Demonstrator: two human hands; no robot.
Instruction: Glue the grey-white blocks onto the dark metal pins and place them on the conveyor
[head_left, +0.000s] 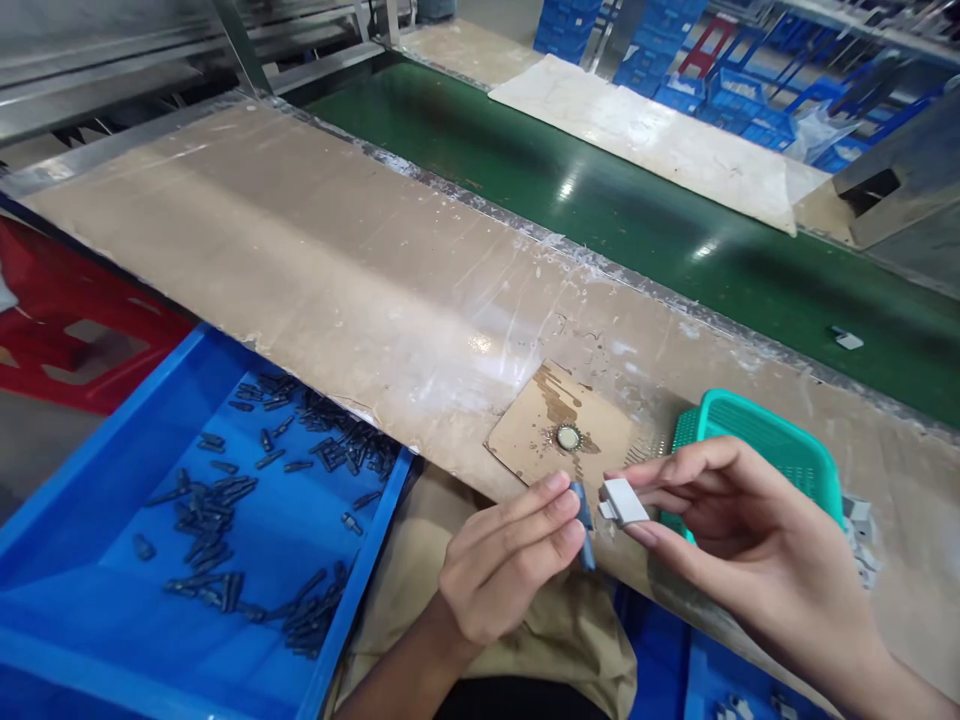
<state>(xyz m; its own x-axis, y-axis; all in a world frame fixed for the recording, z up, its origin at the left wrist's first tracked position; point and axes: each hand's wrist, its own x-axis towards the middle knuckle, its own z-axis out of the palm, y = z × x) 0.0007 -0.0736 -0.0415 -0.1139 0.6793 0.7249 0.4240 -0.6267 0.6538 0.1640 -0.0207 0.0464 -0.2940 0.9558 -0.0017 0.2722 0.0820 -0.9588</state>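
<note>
My left hand [510,560] pinches a small dark grey pin-like part [583,525] between thumb and fingers, held upright at the table's near edge. My right hand [742,540] pinches a small light grey rectangular piece [622,502] with a short tab facing the dark part. The two pieces are a few centimetres apart, just below a cardboard square [559,425] with a small round metal disc [568,437] on it.
A blue bin [97,480] at lower left holds several more dark parts [217,500]. A teal basket [757,440] sits behind my right hand, with grey pieces [862,540] beside it. Beyond the taped worktop [337,260] runs a green conveyor belt [600,200] carrying one grey piece [847,340]. A red crate [67,320] stands left.
</note>
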